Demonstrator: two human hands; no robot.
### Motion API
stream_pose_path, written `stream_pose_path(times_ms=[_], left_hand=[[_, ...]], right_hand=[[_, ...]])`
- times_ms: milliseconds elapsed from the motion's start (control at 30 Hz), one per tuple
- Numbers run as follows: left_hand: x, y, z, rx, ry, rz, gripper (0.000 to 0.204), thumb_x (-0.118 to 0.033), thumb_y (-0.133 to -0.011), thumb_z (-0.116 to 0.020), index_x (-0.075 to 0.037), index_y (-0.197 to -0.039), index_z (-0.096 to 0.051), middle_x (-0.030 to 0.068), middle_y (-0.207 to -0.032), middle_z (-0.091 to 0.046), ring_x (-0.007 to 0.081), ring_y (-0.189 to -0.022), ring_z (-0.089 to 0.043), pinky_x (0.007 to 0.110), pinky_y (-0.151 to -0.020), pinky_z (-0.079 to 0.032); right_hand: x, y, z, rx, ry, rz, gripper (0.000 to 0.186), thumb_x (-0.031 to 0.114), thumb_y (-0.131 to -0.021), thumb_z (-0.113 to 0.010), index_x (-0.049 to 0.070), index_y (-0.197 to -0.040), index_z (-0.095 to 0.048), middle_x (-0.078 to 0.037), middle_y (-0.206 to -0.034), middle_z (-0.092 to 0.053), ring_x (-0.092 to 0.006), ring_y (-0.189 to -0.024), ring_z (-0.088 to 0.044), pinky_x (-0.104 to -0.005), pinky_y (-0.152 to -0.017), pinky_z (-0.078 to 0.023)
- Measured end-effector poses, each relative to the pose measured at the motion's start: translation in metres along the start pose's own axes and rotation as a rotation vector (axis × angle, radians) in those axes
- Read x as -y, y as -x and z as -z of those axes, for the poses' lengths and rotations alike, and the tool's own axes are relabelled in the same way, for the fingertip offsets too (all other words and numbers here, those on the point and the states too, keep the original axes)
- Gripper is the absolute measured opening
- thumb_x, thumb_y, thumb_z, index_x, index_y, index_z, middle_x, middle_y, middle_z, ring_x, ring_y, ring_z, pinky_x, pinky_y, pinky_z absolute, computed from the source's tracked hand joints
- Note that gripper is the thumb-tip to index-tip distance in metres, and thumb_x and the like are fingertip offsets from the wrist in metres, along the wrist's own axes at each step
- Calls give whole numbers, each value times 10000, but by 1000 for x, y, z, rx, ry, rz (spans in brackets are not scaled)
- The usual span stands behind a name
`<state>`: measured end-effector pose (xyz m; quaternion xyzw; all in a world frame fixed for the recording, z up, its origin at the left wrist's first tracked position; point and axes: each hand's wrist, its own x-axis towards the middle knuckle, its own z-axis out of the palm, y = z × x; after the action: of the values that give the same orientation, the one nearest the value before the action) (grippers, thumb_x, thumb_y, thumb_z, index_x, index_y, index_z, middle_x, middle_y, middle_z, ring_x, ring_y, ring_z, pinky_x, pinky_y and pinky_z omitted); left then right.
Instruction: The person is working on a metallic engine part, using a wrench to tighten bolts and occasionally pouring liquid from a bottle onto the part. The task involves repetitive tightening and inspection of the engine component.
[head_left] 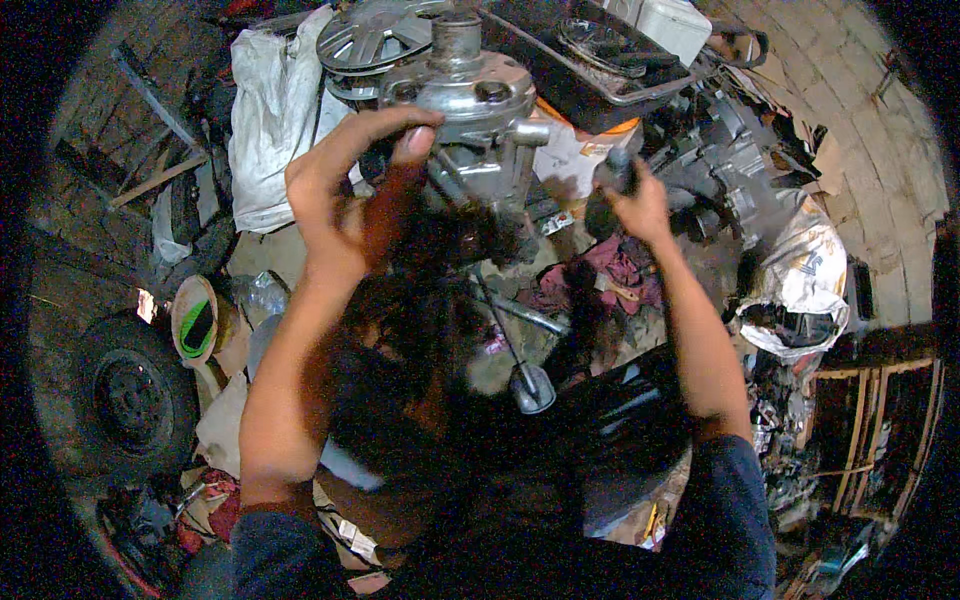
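Note:
A grey metal housing (480, 105) with a flanged top, round holes and a central neck stands upright ahead of me. Beside its left edge is my left hand (345, 185), with fingers stretched and bent toward the metal and the thumb below them. Whether its fingertips touch the housing is hard to tell. To the right, my right hand (643, 205) is closed around a dark tool with a rounded grey end (620, 168); motion blur hides its exact kind. Below the housing, a thin rod with a grey, paddle-shaped end (533, 388) points toward me.
Wheel covers (375, 38) and a white sack (272, 120) lie at the back left. Behind the housing sits a black tray (590, 85) with parts in it. Metal castings (725, 165) and an open white bag (800, 275) line the right. A tyre (135, 395) is at left.

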<state>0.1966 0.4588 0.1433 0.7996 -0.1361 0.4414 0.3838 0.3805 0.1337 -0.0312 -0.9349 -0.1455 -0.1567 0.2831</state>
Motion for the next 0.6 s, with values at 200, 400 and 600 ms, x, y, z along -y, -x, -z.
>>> stream_pose_path(times_ms=[200,400,600], left_hand=[[16,-3,-21,42,-24,-206,113,2,-796,-706,9,-909,-720,109,-822,-711,217,-700,-651,300,-666,-500],[15,-8,-30,15,16,-201,88,2,-796,-702,24,-879,-722,103,-793,-708,208,-672,-646,296,-651,-506],[0,-2,-3,-56,-96,-31,109,-52,-845,-693,34,-906,-717,127,-855,-726,175,-759,-689,269,-714,-523]], right_hand=[[-70,23,-124,267,-195,-17,439,109,-664,-705,51,-1092,-625,-208,-974,-677,-383,-950,-641,-431,-848,-500],[-109,28,-170,333,-4,93,449,137,-657,-733,56,-1087,-627,-223,-1006,-664,-406,-984,-616,-450,-875,-482],[-54,46,-161,715,-555,-182,758,228,-562,-858,35,-1230,-556,-195,-1047,-678,-344,-1065,-616,-418,-936,-489]])
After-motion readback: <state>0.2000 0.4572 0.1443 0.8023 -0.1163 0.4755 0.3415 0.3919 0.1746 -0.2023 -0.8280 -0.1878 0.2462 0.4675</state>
